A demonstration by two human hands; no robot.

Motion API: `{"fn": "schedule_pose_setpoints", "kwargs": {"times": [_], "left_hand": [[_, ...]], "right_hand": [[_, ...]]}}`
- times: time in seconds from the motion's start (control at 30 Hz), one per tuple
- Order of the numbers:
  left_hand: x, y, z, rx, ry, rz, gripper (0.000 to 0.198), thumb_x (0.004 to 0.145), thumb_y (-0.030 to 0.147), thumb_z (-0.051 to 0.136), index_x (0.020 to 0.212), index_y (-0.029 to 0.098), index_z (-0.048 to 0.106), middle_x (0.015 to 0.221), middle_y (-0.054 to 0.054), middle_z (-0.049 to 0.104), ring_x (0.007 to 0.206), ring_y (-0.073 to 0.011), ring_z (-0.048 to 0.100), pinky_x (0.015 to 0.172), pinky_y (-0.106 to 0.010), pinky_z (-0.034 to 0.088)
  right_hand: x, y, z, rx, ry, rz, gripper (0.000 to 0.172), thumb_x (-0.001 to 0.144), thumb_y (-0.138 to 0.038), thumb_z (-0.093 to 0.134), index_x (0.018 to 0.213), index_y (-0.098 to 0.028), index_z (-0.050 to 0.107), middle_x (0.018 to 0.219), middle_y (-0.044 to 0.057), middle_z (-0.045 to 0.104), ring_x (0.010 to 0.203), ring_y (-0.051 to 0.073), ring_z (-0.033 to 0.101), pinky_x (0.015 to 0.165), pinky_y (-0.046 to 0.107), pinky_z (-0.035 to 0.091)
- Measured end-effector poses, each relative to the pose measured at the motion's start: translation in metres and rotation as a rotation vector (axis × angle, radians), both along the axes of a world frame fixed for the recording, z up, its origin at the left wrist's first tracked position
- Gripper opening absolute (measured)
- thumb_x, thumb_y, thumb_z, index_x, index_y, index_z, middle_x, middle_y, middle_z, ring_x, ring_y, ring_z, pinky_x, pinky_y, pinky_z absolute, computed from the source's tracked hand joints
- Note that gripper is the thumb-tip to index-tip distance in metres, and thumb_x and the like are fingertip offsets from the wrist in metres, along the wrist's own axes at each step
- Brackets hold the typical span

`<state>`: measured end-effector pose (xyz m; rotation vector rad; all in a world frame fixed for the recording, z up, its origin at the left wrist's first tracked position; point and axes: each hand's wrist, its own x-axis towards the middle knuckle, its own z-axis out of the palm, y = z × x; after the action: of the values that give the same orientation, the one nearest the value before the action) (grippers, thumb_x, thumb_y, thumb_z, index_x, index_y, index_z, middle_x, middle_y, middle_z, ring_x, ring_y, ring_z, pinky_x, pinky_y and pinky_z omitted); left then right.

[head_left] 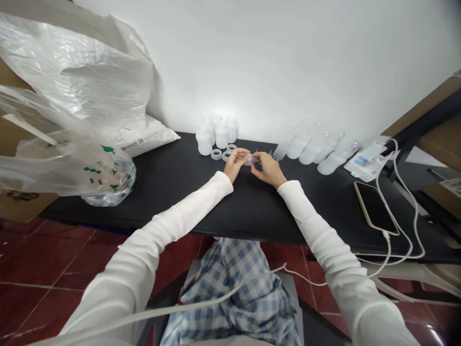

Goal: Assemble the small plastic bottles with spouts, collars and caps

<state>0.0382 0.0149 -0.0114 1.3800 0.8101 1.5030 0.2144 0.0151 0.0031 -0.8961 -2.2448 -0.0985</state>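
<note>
My left hand [236, 162] and my right hand [267, 168] meet over the middle of the black table, fingers pinched around one small translucent screw ring [248, 159]. A clear piece, perhaps a teat, shows beside the ring under my right fingers; its shape is partly hidden. Just left of my left hand lie several loose white rings [216, 154]. Behind them stand several white bottles [204, 142] in a cluster. Beyond my right hand is a stack of clear caps [282, 150], and bottles with clear domed caps [309, 153] lean or lie next to it.
A plastic bag [104, 168] and a large white sack [108, 81] take up the left end of the black table [173, 192]. On the right are a phone [376, 207] with its white cable [414, 216] and a white-and-blue packet [365, 161]. A white wall rises behind.
</note>
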Motion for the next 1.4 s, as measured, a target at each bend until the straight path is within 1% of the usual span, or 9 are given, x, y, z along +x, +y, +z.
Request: {"fn": "schedule_pose_setpoints", "kwargs": {"times": [0.13,0.27,0.4,0.53,0.83,1.03,1.2,1.3,1.4], "left_hand": [[0.001,-0.008,0.005,0.09,0.18,0.045,0.029,0.086,0.043,0.07,0.108,0.025,0.067,0.116,-0.006,0.067,0.101,-0.0174,0.06,0.092,-0.031,0.05],[0.004,-0.016,0.015,0.052,0.137,-0.061,0.033,0.085,0.042,0.073,0.113,0.025,0.067,0.121,-0.006,0.067,0.114,-0.0196,0.062,0.098,-0.031,0.047],[0.008,-0.017,0.018,-0.062,0.071,-0.111,0.037,0.083,0.044,0.076,0.111,0.023,0.066,0.102,-0.005,0.07,0.098,-0.0169,0.067,0.087,-0.027,0.049],[0.009,-0.014,0.012,-0.057,0.081,-0.074,0.039,0.085,0.052,0.072,0.109,0.022,0.065,0.087,-0.001,0.067,0.081,-0.0138,0.065,0.075,-0.025,0.048],[0.01,-0.011,0.015,-0.187,0.001,0.004,0.042,0.081,0.055,0.076,0.074,0.02,0.055,0.06,0.005,0.056,0.056,-0.0085,0.053,0.059,-0.023,0.043],[0.003,0.0,0.012,-0.356,-0.042,0.011,0.053,0.086,0.069,0.062,0.066,0.02,0.053,0.044,0.006,0.041,0.038,-0.0068,0.035,0.042,-0.024,0.02],[-0.005,0.006,0.012,-0.361,-0.028,0.184,0.039,0.093,0.053,0.06,0.074,0.021,0.052,0.052,0.003,0.05,0.045,-0.0097,0.04,0.048,-0.025,0.027],[-0.005,0.004,0.011,-0.293,0.006,0.135,0.032,0.084,0.04,0.076,0.081,0.022,0.05,0.061,0.005,0.052,0.053,-0.0091,0.045,0.055,-0.025,0.033],[-0.003,-0.002,0.009,-0.172,0.125,0.051,0.039,0.071,0.024,0.086,0.084,0.021,0.05,0.076,0.005,0.055,0.06,-0.007,0.047,0.063,-0.024,0.039]], "right_hand": [[0.0,-0.001,-0.003,-0.115,0.171,-0.002,0.024,0.088,-0.029,0.058,0.109,-0.022,0.049,0.099,0.008,0.064,0.089,0.022,0.064,0.082,0.037,0.054],[-0.002,-0.004,-0.004,-0.208,0.294,-0.019,0.025,0.087,-0.034,0.057,0.106,-0.024,0.044,0.091,0.003,0.061,0.078,0.018,0.061,0.073,0.034,0.054],[-0.005,-0.005,-0.003,-0.22,0.298,-0.04,0.024,0.087,-0.037,0.056,0.101,-0.024,0.043,0.089,0.002,0.058,0.072,0.015,0.055,0.068,0.032,0.052],[-0.009,-0.007,-0.003,-0.211,0.302,-0.016,0.017,0.089,-0.035,0.053,0.098,-0.024,0.044,0.088,0.002,0.058,0.074,0.016,0.056,0.068,0.031,0.052],[-0.014,-0.01,-0.002,-0.121,0.129,-0.006,0.004,0.094,-0.026,0.047,0.092,-0.023,0.049,0.084,0.004,0.056,0.077,0.018,0.056,0.073,0.033,0.052],[-0.003,-0.013,0.013,0.01,-0.161,0.018,0.021,0.097,-0.019,0.042,0.105,-0.022,0.061,0.104,0.011,0.065,0.096,0.024,0.061,0.089,0.038,0.052],[0.015,-0.007,0.018,0.008,-0.133,-0.106,0.022,0.094,-0.023,0.047,0.112,-0.02,0.06,0.099,0.011,0.067,0.09,0.025,0.062,0.084,0.039,0.051],[0.024,-0.002,0.016,-0.055,-0.155,-0.125,0.02,0.092,-0.026,0.05,0.109,-0.019,0.06,0.091,0.009,0.067,0.084,0.024,0.061,0.081,0.037,0.048],[0.028,0.0,0.015,-0.101,-0.248,-0.122,0.017,0.09,-0.026,0.052,0.102,-0.018,0.06,0.085,0.008,0.066,0.081,0.024,0.059,0.08,0.036,0.044]]}}
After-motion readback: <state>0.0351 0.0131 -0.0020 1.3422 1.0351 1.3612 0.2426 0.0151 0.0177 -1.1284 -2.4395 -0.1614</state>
